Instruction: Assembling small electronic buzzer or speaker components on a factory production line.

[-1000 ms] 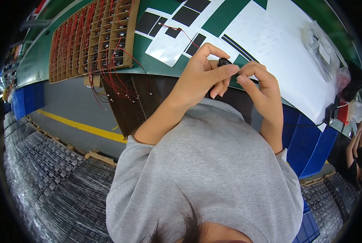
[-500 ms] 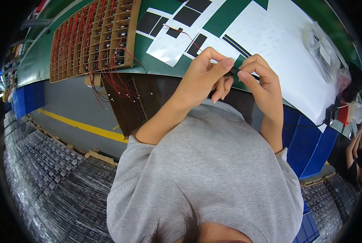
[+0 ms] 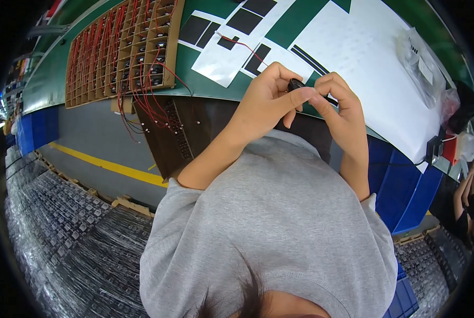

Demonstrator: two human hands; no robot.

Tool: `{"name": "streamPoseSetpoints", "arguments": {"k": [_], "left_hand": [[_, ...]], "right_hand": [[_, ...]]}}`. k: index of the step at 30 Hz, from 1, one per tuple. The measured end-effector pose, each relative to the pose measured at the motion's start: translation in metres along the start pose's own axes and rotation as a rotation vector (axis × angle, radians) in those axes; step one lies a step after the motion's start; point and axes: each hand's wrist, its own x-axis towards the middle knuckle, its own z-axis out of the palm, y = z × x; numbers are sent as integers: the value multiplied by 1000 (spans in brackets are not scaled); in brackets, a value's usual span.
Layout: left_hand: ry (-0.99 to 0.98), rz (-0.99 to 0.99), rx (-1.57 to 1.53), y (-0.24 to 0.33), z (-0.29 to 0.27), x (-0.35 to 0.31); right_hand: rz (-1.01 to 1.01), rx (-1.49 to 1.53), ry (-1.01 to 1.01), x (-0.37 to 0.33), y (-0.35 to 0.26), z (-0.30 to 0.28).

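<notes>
Between my two hands, over the table's near edge, is a small black wired part (image 3: pixel 295 84) with a rounded end. My left hand (image 3: pixel 266 106) is closed on it, thumb across and fingers curled underneath. My right hand (image 3: pixel 344 119) is closed too, its thumb and fingertips pinching at the part's right side, where the fingers hide much of it. A red wire (image 3: pixel 243 44) runs from behind my left hand up over the white sheets (image 3: pixel 214 68), which bear black rectangular pieces.
At the left, a divided cardboard box (image 3: pixel 112 87) holds several black parts, their red wires hanging over the edge. A large white sheet (image 3: pixel 374 69) covers the green table's right side, with a clear plastic bag (image 3: pixel 419 69) on it. Blue bins (image 3: pixel 406 185) stand below; another person's arm (image 3: pixel 462 193) shows far right.
The black part has turned up so its rounded end shows above my left thumb. My right fingers have moved left, and both thumbs now meet at it.
</notes>
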Motion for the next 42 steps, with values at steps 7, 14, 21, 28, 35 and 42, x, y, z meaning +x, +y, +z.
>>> {"name": "streamPoseSetpoints", "arguments": {"k": [7, 14, 21, 28, 35, 42], "left_hand": [[78, 1, 77, 0, 0, 4], [-32, -49, -102, 6, -2, 1], [-82, -66, -111, 7, -3, -2], [-114, -83, -106, 10, -6, -4], [-215, -170, -247, 10, -9, -3], [-190, -143, -192, 6, -7, -2]], "right_hand": [[-78, -136, -1, -4, -7, 0], [-75, -42, 10, 0, -6, -1], [-61, -77, 5, 0, -14, 0], [-62, -101, -43, -1, -9, -4], [-41, 55, -56, -3, -10, -6], [-68, -22, -46, -4, -10, -4]]}}
